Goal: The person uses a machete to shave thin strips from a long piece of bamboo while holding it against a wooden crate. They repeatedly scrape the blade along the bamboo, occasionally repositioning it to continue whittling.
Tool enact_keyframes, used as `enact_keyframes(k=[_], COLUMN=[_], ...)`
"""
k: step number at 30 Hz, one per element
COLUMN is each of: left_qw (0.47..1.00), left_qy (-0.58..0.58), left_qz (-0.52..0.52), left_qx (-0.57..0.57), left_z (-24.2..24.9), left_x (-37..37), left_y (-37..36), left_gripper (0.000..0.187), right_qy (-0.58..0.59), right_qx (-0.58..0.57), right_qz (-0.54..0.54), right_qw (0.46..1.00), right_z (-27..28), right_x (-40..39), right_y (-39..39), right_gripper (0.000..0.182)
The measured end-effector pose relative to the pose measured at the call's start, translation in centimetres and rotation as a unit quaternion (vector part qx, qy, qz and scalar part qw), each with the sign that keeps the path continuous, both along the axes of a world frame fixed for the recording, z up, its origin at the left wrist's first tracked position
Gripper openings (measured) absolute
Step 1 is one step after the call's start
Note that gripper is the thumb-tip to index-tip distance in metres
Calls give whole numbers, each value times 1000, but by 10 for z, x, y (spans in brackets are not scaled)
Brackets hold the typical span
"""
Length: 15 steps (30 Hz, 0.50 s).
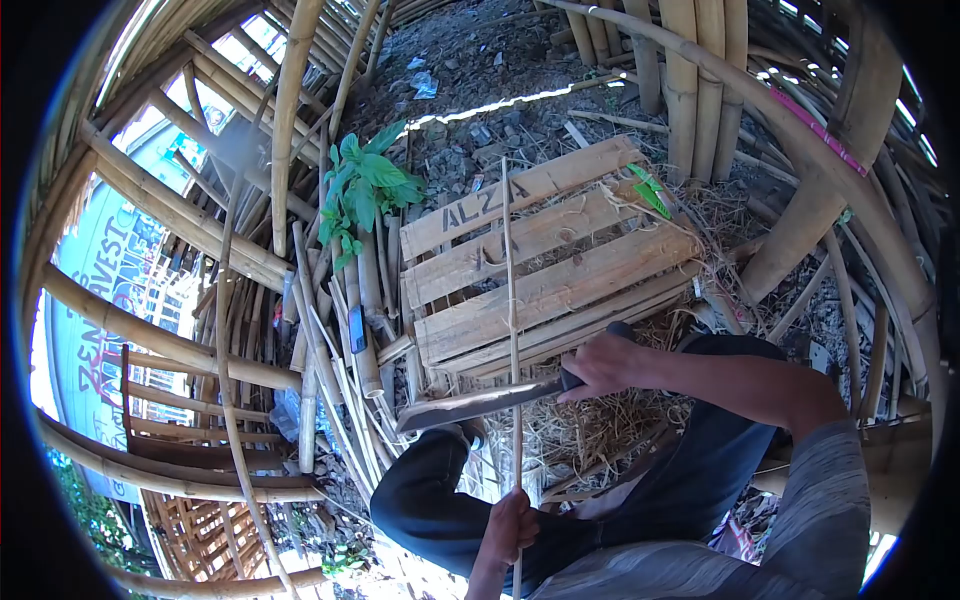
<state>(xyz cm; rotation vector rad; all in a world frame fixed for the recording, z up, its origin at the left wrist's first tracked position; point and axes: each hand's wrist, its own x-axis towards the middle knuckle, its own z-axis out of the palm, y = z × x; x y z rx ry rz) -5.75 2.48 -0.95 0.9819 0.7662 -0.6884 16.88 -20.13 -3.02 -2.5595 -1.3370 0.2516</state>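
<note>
Right hand (600, 368) grip clenched on knife (480, 402) handle, blade against thin bamboo strip (511, 300), left hand (510, 528) grip pinching strip low, crate (545, 265) behind, blade edge probably touching.

i see little free room: the wooden crate (545, 265) blocks the way ahead, with loose bamboo sticks (340, 370) packed at its left and thick bamboo poles (800, 190) leaning on the right. the only open gap is the straw patch (590, 425) between crate and my knees (440, 490).
</note>
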Motion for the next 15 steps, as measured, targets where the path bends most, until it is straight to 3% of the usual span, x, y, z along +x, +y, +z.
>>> enact_keyframes(k=[1, 3, 5, 9, 11, 13, 15], left_qw=[1000, 1000, 1000, 1000, 1000, 1000, 998], left_qy=[16, 19, 13, 12, -2, 21, 49], left_qz=[8, 8, 16, 16, 1, -7, 15], left_qx=[-14, -10, -8, -20, -17, 17, -21], left_z=[3, 13, 16, 7, 6, 11, 6], left_x=[-6, -17, -19, -5, -3, -16, -45], left_y=[-2, -2, -3, 0, 2, -2, 5], left_gripper=[35, 34, 34, 34, 34, 35, 36], right_qy=[1, 18, -20, 68, 17, 13, 15], right_qx=[0, 33, 33, 22, 38, -7, 14], right_qz=[0, -137, -136, -182, -34, -3, -160], right_qw=[1000, 990, 990, 981, 999, 1000, 987], right_z=[-4, -10, -11, 3, -1, 0, -10], right_x=[12, 39, 41, 16, 2, 13, 48], right_y=[-4, -15, -16, 0, 1, -4, -17], right_gripper=[63, 63, 63, 63, 63, 63, 64])
